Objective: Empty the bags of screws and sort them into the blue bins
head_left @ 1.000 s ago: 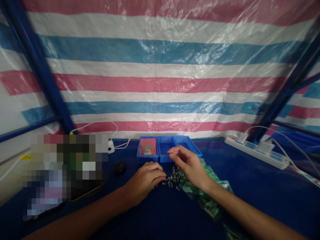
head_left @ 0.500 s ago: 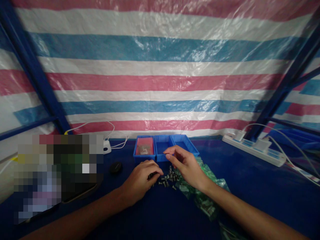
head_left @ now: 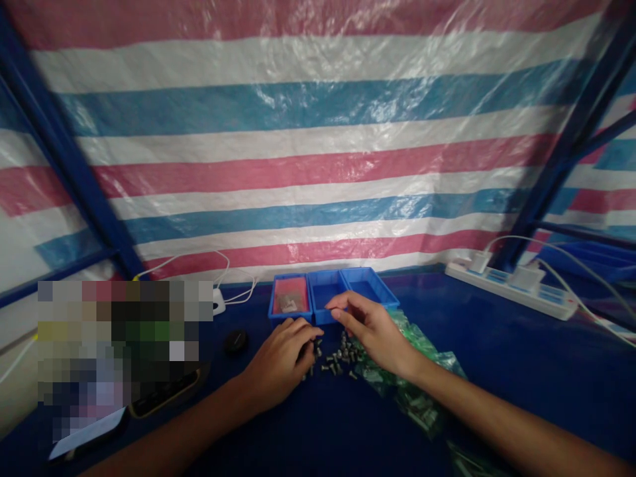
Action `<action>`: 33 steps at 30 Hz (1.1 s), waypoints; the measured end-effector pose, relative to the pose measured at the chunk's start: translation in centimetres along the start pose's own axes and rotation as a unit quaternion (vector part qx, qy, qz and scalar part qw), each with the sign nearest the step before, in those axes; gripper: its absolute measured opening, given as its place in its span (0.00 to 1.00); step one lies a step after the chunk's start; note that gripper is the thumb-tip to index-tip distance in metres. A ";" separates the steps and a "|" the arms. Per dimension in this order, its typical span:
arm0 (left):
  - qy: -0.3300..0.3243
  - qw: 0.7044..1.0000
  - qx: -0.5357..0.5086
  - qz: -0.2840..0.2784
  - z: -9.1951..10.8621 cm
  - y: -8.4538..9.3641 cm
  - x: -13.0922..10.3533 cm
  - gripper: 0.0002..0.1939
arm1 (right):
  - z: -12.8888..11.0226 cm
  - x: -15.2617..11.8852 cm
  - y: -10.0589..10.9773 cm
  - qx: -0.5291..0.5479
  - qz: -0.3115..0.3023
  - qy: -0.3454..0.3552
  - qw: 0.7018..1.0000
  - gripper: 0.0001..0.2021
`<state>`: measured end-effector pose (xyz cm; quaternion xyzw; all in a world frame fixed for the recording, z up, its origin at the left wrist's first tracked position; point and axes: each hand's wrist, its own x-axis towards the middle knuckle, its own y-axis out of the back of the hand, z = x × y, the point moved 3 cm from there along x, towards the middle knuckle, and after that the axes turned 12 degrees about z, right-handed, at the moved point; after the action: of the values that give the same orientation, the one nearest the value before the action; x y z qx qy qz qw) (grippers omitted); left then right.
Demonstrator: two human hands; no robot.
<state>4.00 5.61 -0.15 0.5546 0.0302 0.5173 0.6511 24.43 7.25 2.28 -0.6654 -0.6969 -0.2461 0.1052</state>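
Observation:
Beside the loose pile of small metal screws (head_left: 334,364) on the dark blue tabletop, my left hand (head_left: 281,361) rests low with its fingers bent. Its thumb and index finger are apart, and a few screws lie by and under them. My right hand (head_left: 375,331) hovers over the pile, just in front of the middle blue bin (head_left: 326,317). Thumb and index finger are pinched together there; whatever is between them is too small to make out. Under my right wrist lie green-tinted clear plastic bags (head_left: 420,397).
A left blue bin (head_left: 291,317) holds a pink sheet and a small clear bag. The right blue bin (head_left: 390,295) adjoins the middle one. A round black object (head_left: 235,342) lies left, near a phone (head_left: 89,434). A white power strip (head_left: 511,291) stands back right, before a striped sheet (head_left: 318,146).
The view has tilted slightly. My left thumb and index finger have spread farther apart, showing more screws beside them. My right hand keeps its pinch in nearly the same place.

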 end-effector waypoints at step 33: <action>0.051 0.997 -0.058 -0.011 0.0 0.3 -0.2 0.07 | -0.2 0.4 -0.1 0.255 -0.016 -0.176 0.951 0.16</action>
<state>3.70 5.46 -0.02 0.4889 0.0395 0.5381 0.6854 24.27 7.56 2.61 -0.6378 -0.7545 0.0594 0.1428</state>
